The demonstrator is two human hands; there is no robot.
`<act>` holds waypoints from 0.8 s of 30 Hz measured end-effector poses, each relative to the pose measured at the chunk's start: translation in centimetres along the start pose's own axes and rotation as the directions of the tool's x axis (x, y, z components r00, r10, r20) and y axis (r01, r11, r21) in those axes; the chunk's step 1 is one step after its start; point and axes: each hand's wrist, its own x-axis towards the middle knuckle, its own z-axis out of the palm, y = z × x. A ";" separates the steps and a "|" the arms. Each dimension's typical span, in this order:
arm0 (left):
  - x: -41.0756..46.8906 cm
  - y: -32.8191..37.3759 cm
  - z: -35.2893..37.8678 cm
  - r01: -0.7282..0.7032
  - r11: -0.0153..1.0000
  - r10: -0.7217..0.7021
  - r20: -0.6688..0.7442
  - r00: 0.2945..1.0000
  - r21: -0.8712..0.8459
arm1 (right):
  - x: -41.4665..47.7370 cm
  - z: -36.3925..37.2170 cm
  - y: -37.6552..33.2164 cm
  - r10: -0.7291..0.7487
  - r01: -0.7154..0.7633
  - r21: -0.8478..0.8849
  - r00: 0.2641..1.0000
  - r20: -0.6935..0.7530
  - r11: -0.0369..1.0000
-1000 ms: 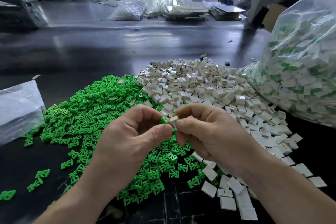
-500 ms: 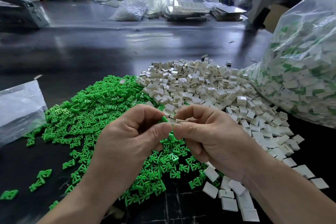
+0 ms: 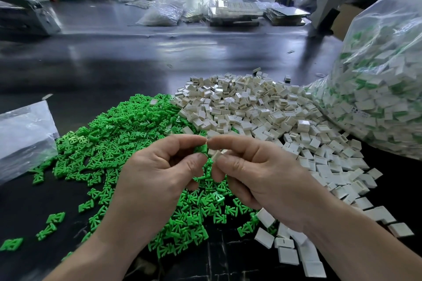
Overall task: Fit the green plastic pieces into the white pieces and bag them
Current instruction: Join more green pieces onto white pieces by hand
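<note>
Green piece and white piece meet in mid-air just above the near edge of the green heap on the tabletop. The left hand pinches the green one between thumb and forefinger. Its fingers curl so closely round it that only a sliver of green shows. The right hand pinches the white one, fingers narrowed on its sides, and the two forefinger tips almost touch.

The main risk, as I judge it, is a skewed entry — if the green piece meets the white piece's slot at an angle, it may jam part-way or spring out of the pinch. Both parts look small and smooth, so a slip would drop either into the heaps below, lost among the loose ones. A half-seated pair could also pass unnoticed into the big clear bag at the right, which already holds joined pairs.

The white piece lies with its long axis slanting from lower left up to the right, its left end turned toward the green one — whether that end is the open one I cannot tell. The green piece seems to point rightward at it, but its own axis is hidden by the fingers.
</note>
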 end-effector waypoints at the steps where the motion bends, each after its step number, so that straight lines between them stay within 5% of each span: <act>1: -0.1 0.0 0.1 -0.015 1.000 0.015 -0.004 1.000 0.021 | 0.0 0.0 -0.1 -0.018 0.018 -0.011 1.000 -0.002 1.000; 9: -0.5 0.6 0.2 -0.042 0.995 0.032 0.116 0.993 0.087 | -0.1 -0.2 -0.4 -0.075 0.077 0.022 0.993 -0.095 0.997; 24: 0.3 0.6 -1.0 0.123 0.984 -0.097 0.196 0.976 -0.127 | -0.3 -0.3 -1.0 -0.017 0.014 0.037 0.996 0.087 0.999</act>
